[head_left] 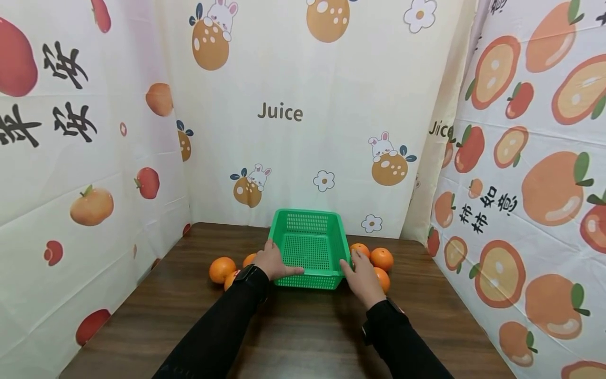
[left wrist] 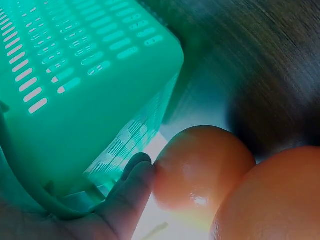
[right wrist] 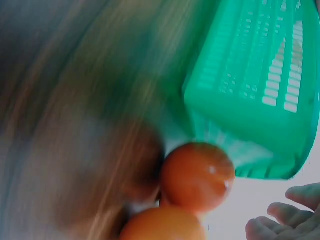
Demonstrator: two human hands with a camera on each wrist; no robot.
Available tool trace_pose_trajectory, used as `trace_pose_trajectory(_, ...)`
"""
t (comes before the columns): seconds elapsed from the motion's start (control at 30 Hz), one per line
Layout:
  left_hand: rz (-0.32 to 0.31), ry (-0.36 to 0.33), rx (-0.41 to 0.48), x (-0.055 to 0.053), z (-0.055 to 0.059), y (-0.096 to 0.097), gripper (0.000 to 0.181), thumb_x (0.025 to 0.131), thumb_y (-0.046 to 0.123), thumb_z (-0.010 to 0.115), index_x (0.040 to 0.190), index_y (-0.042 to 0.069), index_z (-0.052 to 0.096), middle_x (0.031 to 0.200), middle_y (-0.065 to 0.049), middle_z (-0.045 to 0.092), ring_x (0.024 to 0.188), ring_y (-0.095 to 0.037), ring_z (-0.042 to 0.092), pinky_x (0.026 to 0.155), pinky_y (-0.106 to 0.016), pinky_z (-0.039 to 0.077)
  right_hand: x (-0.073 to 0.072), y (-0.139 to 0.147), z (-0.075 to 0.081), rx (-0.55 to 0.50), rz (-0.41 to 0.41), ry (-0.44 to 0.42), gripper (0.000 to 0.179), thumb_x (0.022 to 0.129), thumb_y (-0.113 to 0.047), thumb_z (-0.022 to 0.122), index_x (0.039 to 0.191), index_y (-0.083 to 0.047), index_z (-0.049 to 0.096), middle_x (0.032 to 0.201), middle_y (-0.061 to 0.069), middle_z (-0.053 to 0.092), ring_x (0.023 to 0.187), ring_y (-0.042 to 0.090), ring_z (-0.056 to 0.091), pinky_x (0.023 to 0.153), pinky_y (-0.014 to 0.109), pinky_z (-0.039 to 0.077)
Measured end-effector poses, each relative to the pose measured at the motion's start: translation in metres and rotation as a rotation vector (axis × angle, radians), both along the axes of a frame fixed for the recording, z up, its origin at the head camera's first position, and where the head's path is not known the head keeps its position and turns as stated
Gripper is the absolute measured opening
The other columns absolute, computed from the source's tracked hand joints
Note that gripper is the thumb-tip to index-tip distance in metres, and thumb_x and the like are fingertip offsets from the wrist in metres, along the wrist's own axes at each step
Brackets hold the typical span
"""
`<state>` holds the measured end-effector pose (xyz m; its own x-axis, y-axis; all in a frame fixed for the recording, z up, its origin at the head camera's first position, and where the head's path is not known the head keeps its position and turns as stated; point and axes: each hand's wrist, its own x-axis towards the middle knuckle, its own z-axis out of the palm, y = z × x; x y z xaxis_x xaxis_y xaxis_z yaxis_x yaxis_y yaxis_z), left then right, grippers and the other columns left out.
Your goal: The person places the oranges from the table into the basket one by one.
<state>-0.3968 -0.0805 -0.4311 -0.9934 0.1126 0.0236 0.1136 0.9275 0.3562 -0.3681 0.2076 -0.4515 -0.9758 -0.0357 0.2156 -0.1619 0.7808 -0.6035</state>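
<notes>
Pale fabric hangings [head_left: 293, 68], printed with orange fruit, rabbits, flowers and the word "Juice", surround the space from nine o'clock through twelve to three. Below them spreads a dark wood-grained table [head_left: 303, 337], and from where I stand a person's two arms in black sleeves [head_left: 220, 326] reach in from six o'clock. A bright green slotted basket [head_left: 307, 250] sits upright on the table toward twelve o'clock, between and beyond the hands. The left hand [head_left: 275, 265] is at the basket's eight o'clock corner, spread, its thumb stretched along the near rim (whether it presses down there, I cannot tell). The right hand [head_left: 363, 276] is at four o'clock, its fingers extended and apart, just beside the basket's right wall. Smallest are the oranges: a left cluster [head_left: 222, 270] of at least three lies at about nine o'clock from the basket, one close against the left hand's fingers; a right cluster [head_left: 381, 259], again at least three, lies at three o'clock, next to the right hand.
</notes>
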Motion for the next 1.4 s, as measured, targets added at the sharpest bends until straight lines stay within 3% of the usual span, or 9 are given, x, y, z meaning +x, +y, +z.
trace_pose_trajectory(0.13,0.000,-0.001,-0.002,-0.001,0.002,0.000,0.125,0.080,0.085,0.070,0.157,-0.009,0.043,0.173,-0.027,0.025,0.124,-0.042,0.063,0.110,-0.055,0.052,-0.001,0.018,0.006,0.047,-0.059,0.057,0.064,0.112,-0.040,0.050,0.161,0.001,0.042,0.168,0.028,0.038,0.155,0.048,0.036,0.125,0.066,0.030)
trace_pose_trajectory(0.23,-0.006,0.002,-0.007,-0.003,0.002,0.000,0.124,0.080,0.084,0.071,0.157,-0.009,0.043,0.173,-0.028,0.024,0.122,-0.041,0.063,0.109,-0.055,0.052,-0.002,0.032,0.005,0.085,-0.084,0.082,0.057,0.112,-0.036,0.051,0.155,0.001,0.051,0.157,0.029,0.049,0.141,0.049,0.050,0.117,0.065,0.040)
trace_pose_trajectory(0.33,-0.014,0.004,-0.016,-0.003,0.002,0.000,0.125,0.079,0.086,0.070,0.158,-0.008,0.043,0.173,-0.028,0.024,0.121,-0.041,0.064,0.109,-0.054,0.052,-0.001,0.042,0.002,0.114,-0.099,0.081,0.048,0.109,-0.032,0.053,0.146,0.000,0.058,0.151,0.031,0.051,0.133,0.053,0.054,0.112,0.066,0.044)
trace_pose_trajectory(0.57,-0.019,-0.005,-0.015,0.000,0.002,0.000,0.125,0.081,0.086,0.068,0.158,-0.008,0.041,0.173,-0.028,0.024,0.125,-0.041,0.063,0.110,-0.054,0.052,-0.001,0.054,-0.006,0.148,-0.126,0.011,0.057,0.106,-0.033,0.056,0.155,-0.003,0.051,0.162,0.037,0.036,0.140,0.064,0.044,0.115,0.071,0.039)
trace_pose_trajectory(0.77,-0.014,-0.010,-0.019,0.002,0.003,-0.001,0.129,0.079,0.090,0.066,0.159,-0.008,0.041,0.173,-0.028,0.025,0.123,-0.040,0.064,0.110,-0.054,0.052,-0.002,0.057,-0.014,0.170,-0.113,-0.037,0.063,0.105,-0.031,0.057,0.159,-0.001,0.046,0.163,0.038,0.032,0.139,0.065,0.043,0.113,0.073,0.039)
trace_pose_trajectory(1.1,-0.024,-0.005,-0.029,0.001,0.003,-0.002,0.130,0.078,0.092,0.064,0.159,-0.007,0.041,0.173,-0.028,0.024,0.121,-0.040,0.066,0.109,-0.052,0.053,-0.011,0.060,-0.028,0.173,-0.098,-0.047,0.062,0.100,-0.025,0.064,0.153,0.004,0.050,0.157,0.039,0.040,0.133,0.066,0.047,0.110,0.073,0.041)
trace_pose_trajectory(1.4,-0.023,-0.005,-0.022,0.002,0.002,-0.003,0.130,0.078,0.091,0.065,0.159,-0.008,0.041,0.173,-0.028,0.025,0.125,-0.041,0.065,0.111,-0.053,0.052,-0.010,0.062,-0.040,0.182,-0.105,-0.041,0.064,0.089,-0.019,0.082,0.143,-0.002,0.055,0.141,0.037,0.045,0.114,0.059,0.053,0.096,0.067,0.049)
